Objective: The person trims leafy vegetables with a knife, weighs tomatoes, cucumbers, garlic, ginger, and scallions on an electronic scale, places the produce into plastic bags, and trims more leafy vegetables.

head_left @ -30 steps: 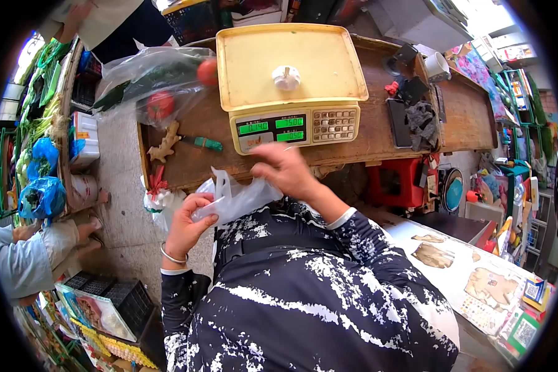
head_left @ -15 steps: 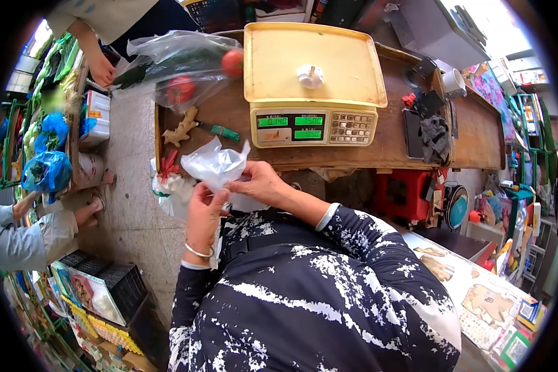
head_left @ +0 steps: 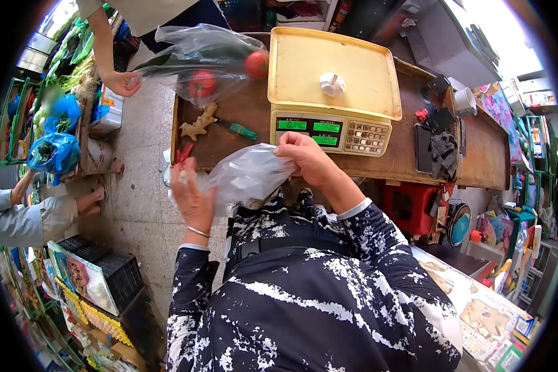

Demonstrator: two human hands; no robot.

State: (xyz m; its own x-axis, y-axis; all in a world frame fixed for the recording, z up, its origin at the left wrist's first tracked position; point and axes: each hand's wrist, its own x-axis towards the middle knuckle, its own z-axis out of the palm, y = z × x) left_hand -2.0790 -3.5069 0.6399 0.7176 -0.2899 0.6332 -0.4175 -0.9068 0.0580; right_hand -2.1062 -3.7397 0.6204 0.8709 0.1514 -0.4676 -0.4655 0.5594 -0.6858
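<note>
Right hand (head_left: 311,162) had its fingers pinched on the upper edge of a thin plastic bag (head_left: 248,173), held out in front of the body, just off the near edge of the bench (head_left: 415,102). Left hand (head_left: 194,199) was at the bag's other end, fingers spread and loose, motion-blurred; couldn't tell if it was touching the plastic. The bag hung slanted between the two hands, its right end higher, nothing visible inside.

On the bench: yellow scale (head_left: 301,68), green display lit, with one white garlic bulb (head_left: 333,85) sitting on its tray. Left of the scale, a large clear bag (head_left: 198,53) lay on its side with two red tomatoes (head_left: 202,83) and something dark green in it, one tomato close to the tray's edge. Ginger root (head_left: 198,123) lay below that bag, green-wrapped item (head_left: 243,131) between ginger and scale. Right of the scale, dark phone (head_left: 423,149) beside crumpled dark cloth (head_left: 443,155); white mug (head_left: 465,101) farther up. Another person's hand (head_left: 123,84) was at the far left end of the clear bag, grip unclear. Red stool (head_left: 405,208) stood under the bench.
</note>
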